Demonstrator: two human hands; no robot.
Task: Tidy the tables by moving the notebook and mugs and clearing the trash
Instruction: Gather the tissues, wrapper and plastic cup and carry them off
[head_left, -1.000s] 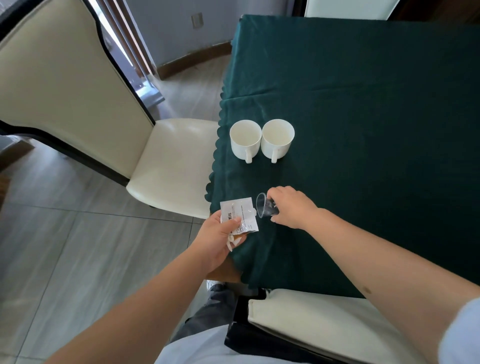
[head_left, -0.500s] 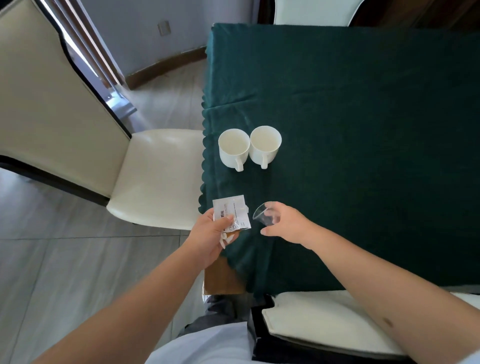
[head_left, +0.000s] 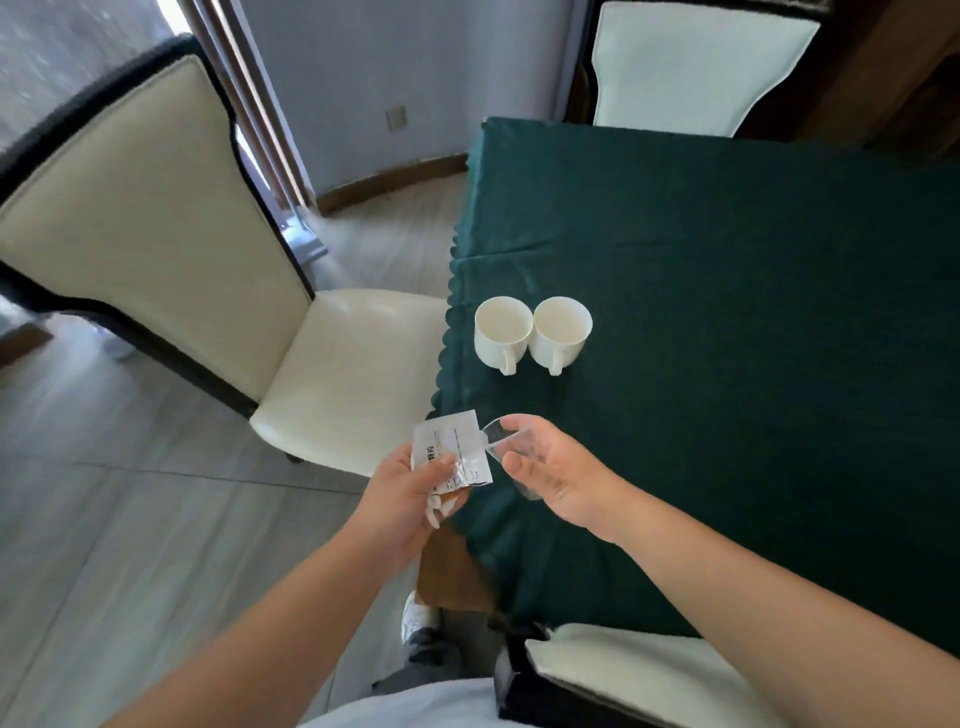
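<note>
My left hand (head_left: 410, 493) grips a white printed packet (head_left: 452, 449), with some white scraps tucked under its fingers. Just to its right, my right hand (head_left: 558, 475) holds a small clear plastic cup (head_left: 501, 441) tilted on its side, mouth facing the packet. Both hands hover over the near left corner of the table with the dark green cloth (head_left: 753, 364). Two white mugs (head_left: 504, 332) (head_left: 561, 330) stand side by side on the cloth beyond the hands, handles pointing toward me. No notebook is in view.
A cream chair (head_left: 332, 374) stands at the table's left side, another cream chair (head_left: 696, 67) at the far end, and a third chair back (head_left: 634, 670) lies just below my right arm. Grey floor tiles spread to the left.
Both hands have lifted slightly and drawn back toward me, with the cup raised off the cloth and brought beside the packet. The camera has tilted up, showing more of the room.
</note>
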